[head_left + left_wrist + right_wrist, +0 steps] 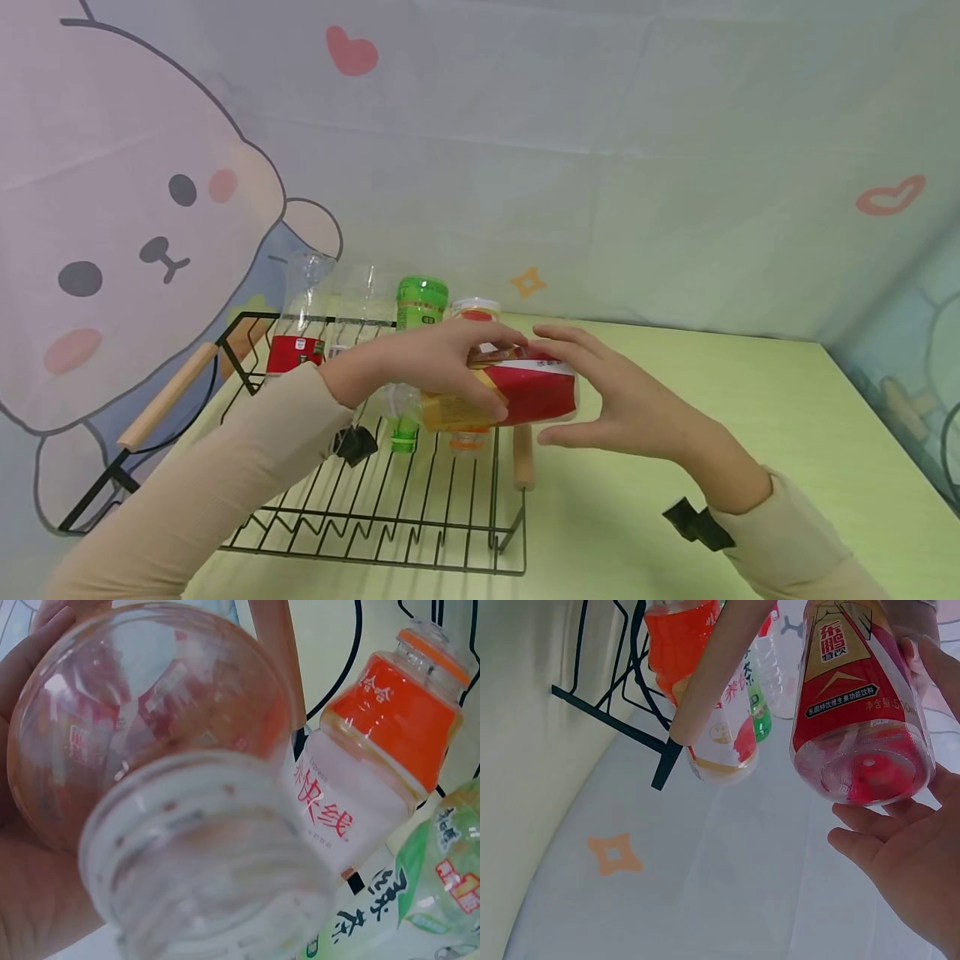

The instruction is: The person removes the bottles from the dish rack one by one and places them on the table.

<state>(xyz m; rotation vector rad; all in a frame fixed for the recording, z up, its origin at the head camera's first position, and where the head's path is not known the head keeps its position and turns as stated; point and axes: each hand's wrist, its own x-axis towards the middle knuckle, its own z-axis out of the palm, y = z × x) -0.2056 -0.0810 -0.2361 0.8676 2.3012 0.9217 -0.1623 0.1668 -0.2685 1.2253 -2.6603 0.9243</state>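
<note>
My left hand (450,354) grips a clear plastic bottle (534,392) with a red and yellow label, tipped on its side above a wire rack (367,521). The bottle's base points right, and its uncapped threaded mouth faces the camera in the left wrist view. Beside the base is my right hand (637,400), thumb and fingers spread apart and holding nothing. Its fingertips lie right at the bottle's base (870,769) in the right wrist view. Behind the held bottle, a green-labelled bottle (422,300) and a bottle with orange and white wrapping (394,712) stand in the rack.
Two more clear bottles stand at the rack's left, one with a red label (295,354). The rack has wooden handles (168,396) on its sides. A pale green tabletop (720,425) extends to the right, with a printed cloth backdrop (600,167) behind it.
</note>
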